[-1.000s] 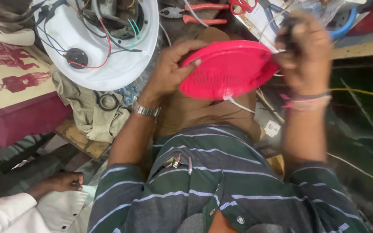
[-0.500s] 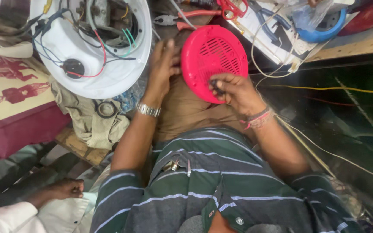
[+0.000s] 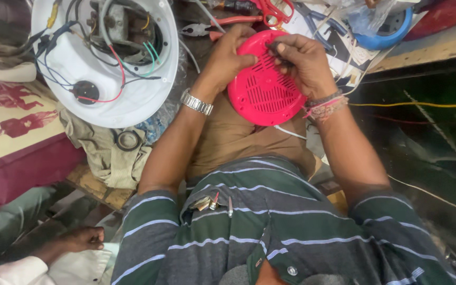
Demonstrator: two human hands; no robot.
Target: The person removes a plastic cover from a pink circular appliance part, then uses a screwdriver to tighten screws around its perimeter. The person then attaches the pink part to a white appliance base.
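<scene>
You sit at a cluttered counter (image 3: 428, 50) with a pale wooden edge. To your left lies a cream cloth (image 3: 6, 126) printed with dark red figures, over a maroon one. To your right the floor (image 3: 428, 153) is dark and shadowed.

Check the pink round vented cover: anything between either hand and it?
Nothing visible. The left hand grips the pink cover at its left rim; the right hand rests on its vented face, pinching a small dark item too small to identify.
</scene>
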